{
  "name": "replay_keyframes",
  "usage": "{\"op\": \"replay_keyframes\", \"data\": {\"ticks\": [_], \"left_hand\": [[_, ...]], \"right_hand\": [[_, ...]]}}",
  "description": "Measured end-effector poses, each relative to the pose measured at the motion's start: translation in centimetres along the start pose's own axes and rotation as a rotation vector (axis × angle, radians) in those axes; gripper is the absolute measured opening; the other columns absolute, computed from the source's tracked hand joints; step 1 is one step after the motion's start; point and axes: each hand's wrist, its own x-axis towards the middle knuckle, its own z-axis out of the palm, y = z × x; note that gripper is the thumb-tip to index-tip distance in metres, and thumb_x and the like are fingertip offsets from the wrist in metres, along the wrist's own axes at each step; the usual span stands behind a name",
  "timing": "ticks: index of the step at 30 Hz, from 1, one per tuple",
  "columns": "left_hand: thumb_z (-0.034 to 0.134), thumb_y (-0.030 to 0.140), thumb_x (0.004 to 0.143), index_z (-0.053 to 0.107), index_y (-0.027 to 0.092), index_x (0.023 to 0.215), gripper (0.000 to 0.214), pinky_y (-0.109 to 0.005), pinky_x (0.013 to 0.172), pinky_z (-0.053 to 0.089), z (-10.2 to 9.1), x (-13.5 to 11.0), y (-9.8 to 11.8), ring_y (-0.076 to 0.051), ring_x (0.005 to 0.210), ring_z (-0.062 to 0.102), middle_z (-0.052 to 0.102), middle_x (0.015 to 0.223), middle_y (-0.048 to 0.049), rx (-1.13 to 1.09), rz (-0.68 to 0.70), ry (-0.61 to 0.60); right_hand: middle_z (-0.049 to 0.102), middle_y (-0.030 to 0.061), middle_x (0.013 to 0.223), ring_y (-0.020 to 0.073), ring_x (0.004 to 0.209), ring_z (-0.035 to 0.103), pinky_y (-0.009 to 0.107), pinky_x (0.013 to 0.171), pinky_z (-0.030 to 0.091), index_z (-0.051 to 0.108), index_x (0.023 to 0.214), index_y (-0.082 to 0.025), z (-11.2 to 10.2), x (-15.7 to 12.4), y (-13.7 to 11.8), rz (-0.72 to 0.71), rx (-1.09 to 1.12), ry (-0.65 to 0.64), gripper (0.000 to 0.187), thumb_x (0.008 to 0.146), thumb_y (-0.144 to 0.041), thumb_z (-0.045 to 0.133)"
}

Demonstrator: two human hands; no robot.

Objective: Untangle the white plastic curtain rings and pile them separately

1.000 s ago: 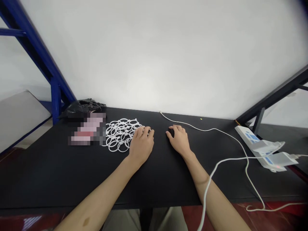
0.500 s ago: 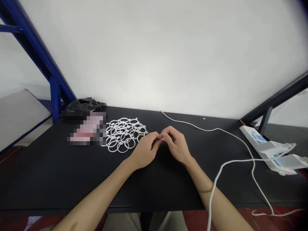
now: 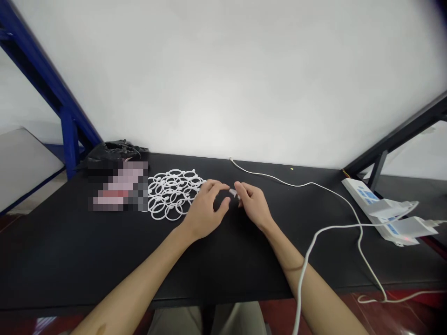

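Above the middle of the black table, my right hand [image 3: 256,204] pinches a small whitish piece [image 3: 233,191] between thumb and fingers. The piece is too small and blurred to name, and most of it is hidden by the fingers. My left hand [image 3: 206,208] is just left of it, thumb and forefinger parted, with the forefinger tip close to the piece; whether it touches I cannot tell. Beside and behind the left hand lies a flat cluster of white rings [image 3: 173,188], overlapping one another, with small knobs on them. The left hand covers its right edge.
A black plastic bag [image 3: 113,151] and a pixelated pink patch [image 3: 131,179] lie at the left of the table [image 3: 87,260]. On the right is a white power strip [image 3: 363,193] with plugs in it. A white cable [image 3: 317,237] crosses over my right forearm.
My left thumb and forefinger have parted and drawn back left from the small piece. My right hand keeps its pinch. The view has shifted slightly.
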Motion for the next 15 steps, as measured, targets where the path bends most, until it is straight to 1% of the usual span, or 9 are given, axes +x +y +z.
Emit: {"op": "replay_keyframes", "data": {"ticks": [1, 2, 4, 6, 8, 10, 11, 13, 15], "left_hand": [[0.046, 0.027, 0.093, 0.062, 0.016, 0.108, 0.024, -0.040, 0.088, 0.045, 0.0, -0.1, -0.3, -0.025, 0.099, 0.054, 0.059, 0.108, -0.0105, 0.195, 0.024, 0.057], [0.048, 0.027, 0.092, 0.063, 0.015, 0.103, 0.022, -0.044, 0.088, 0.044, 0.1, -0.2, -0.7, -0.028, 0.100, 0.052, 0.060, 0.104, -0.0118, 0.371, 0.039, 0.074], [0.052, 0.030, 0.091, 0.065, 0.015, 0.089, 0.020, -0.048, 0.084, 0.044, 0.1, -0.5, -1.2, -0.032, 0.096, 0.051, 0.060, 0.093, -0.0128, 0.628, 0.039, 0.050], [0.055, 0.031, 0.090, 0.064, 0.015, 0.081, 0.020, -0.049, 0.080, 0.044, 0.1, -0.8, -1.5, -0.033, 0.093, 0.051, 0.060, 0.087, -0.0134, 0.758, 0.014, 0.026], [0.054, 0.025, 0.090, 0.064, 0.015, 0.080, 0.017, -0.049, 0.079, 0.044, 0.2, -1.0, -1.5, -0.033, 0.092, 0.052, 0.061, 0.085, -0.0138, 0.810, 0.000, 0.012], [0.051, 0.020, 0.091, 0.062, 0.015, 0.080, 0.016, -0.048, 0.081, 0.044, 0.3, -0.9, -1.3, -0.032, 0.093, 0.053, 0.061, 0.084, -0.0132, 0.782, 0.006, -0.007], [0.049, 0.019, 0.092, 0.061, 0.016, 0.081, 0.017, -0.047, 0.081, 0.044, 0.3, -0.9, -1.1, -0.031, 0.093, 0.053, 0.061, 0.086, -0.0124, 0.718, 0.016, -0.017], [0.045, 0.020, 0.094, 0.058, 0.018, 0.084, 0.017, -0.042, 0.080, 0.046, 0.3, -0.7, -0.7, -0.026, 0.089, 0.056, 0.061, 0.089, -0.0092, 0.463, 0.026, -0.048], [0.040, 0.023, 0.096, 0.054, 0.020, 0.088, 0.016, -0.035, 0.073, 0.047, 0.1, -0.6, -0.2, -0.018, 0.077, 0.057, 0.061, 0.086, -0.0040, 0.106, -0.021, -0.117]], "right_hand": [[0.048, -0.0030, 0.055, 0.0122, 0.053, 0.045, 0.026, 0.057, 0.033, 0.044, 0.059, -0.021, -0.3, 0.2, 0.2, 0.008, -0.169, 0.082, 0.050, 0.093, -0.057, 0.046], [0.052, -0.0022, 0.059, 0.0128, 0.056, 0.047, 0.027, 0.058, 0.033, 0.047, 0.060, -0.021, -0.5, 0.3, 0.5, 0.019, -0.324, 0.141, 0.045, 0.093, -0.052, 0.049], [0.060, -0.0002, 0.070, 0.0140, 0.062, 0.053, 0.027, 0.059, 0.033, 0.052, 0.065, -0.021, -0.9, 0.5, 1.0, 0.059, -0.569, 0.184, 0.035, 0.092, -0.043, 0.052], [0.063, 0.0018, 0.081, 0.0153, 0.066, 0.057, 0.028, 0.059, 0.033, 0.058, 0.071, -0.021, -1.1, 0.6, 1.4, 0.115, -0.721, 0.162, 0.028, 0.092, -0.039, 0.053], [0.063, 0.0038, 0.090, 0.0159, 0.066, 0.058, 0.029, 0.058, 0.034, 0.062, 0.076, -0.022, -1.2, 0.5, 1.4, 0.147, -0.808, 0.167, 0.027, 0.093, -0.041, 0.052], [0.063, 0.0052, 0.095, 0.0163, 0.067, 0.059, 0.030, 0.060, 0.036, 0.063, 0.080, -0.021, -1.3, 0.4, 1.1, 0.129, -0.822, 0.221, 0.027, 0.093, -0.040, 0.051], [0.064, 0.0054, 0.095, 0.0163, 0.068, 0.059, 0.030, 0.061, 0.037, 0.064, 0.081, -0.021, -1.2, 0.3, 0.8, 0.087, -0.789, 0.253, 0.026, 0.093, -0.039, 0.051], [0.065, 0.0050, 0.093, 0.0149, 0.067, 0.057, 0.029, 0.063, 0.039, 0.064, 0.083, -0.020, -1.1, 0.1, 0.1, -0.044, -0.619, 0.272, 0.026, 0.094, -0.038, 0.050], [0.066, 0.0032, 0.087, 0.0124, 0.061, 0.054, 0.028, 0.061, 0.041, 0.065, 0.086, -0.020, -0.8, -0.1, -0.6, -0.134, -0.341, 0.201, 0.028, 0.095, -0.042, 0.048]]}}
